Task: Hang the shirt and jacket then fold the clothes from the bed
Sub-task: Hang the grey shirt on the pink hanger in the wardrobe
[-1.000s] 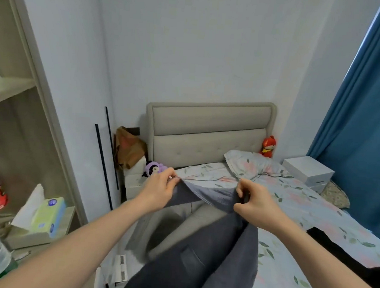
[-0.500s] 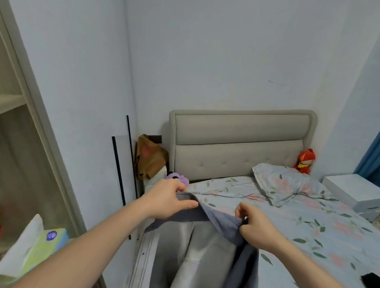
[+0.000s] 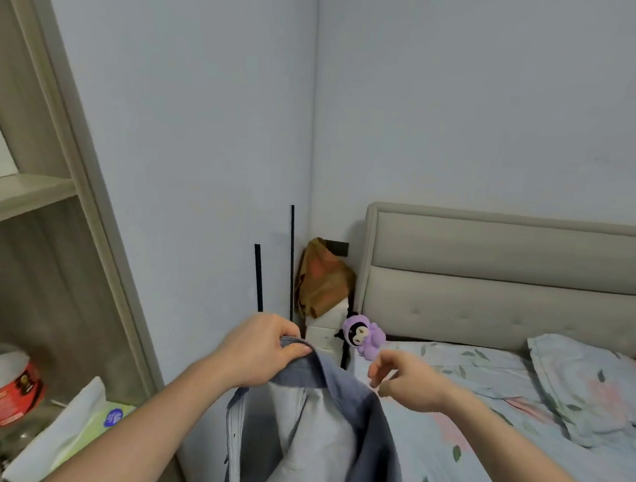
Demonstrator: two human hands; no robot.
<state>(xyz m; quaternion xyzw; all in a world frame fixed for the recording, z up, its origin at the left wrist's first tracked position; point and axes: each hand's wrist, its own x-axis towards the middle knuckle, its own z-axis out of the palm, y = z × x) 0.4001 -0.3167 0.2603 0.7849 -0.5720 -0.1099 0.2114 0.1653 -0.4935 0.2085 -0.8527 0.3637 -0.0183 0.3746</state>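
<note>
Jacket, grey with pale lining, is held up at the collar beside the bed, lining facing the camera. Left hand is curled round the collar edge, thumb on top. Right hand is free of the cloth, fingers loosely curled, holding nothing. No hanger is seen. Judged: collar should be kept high and taut, shoulders squared, before a hanger is slipped in.

A purple plush toy is seen beside the headboard. A tissue box is kept on the shelf.
</note>
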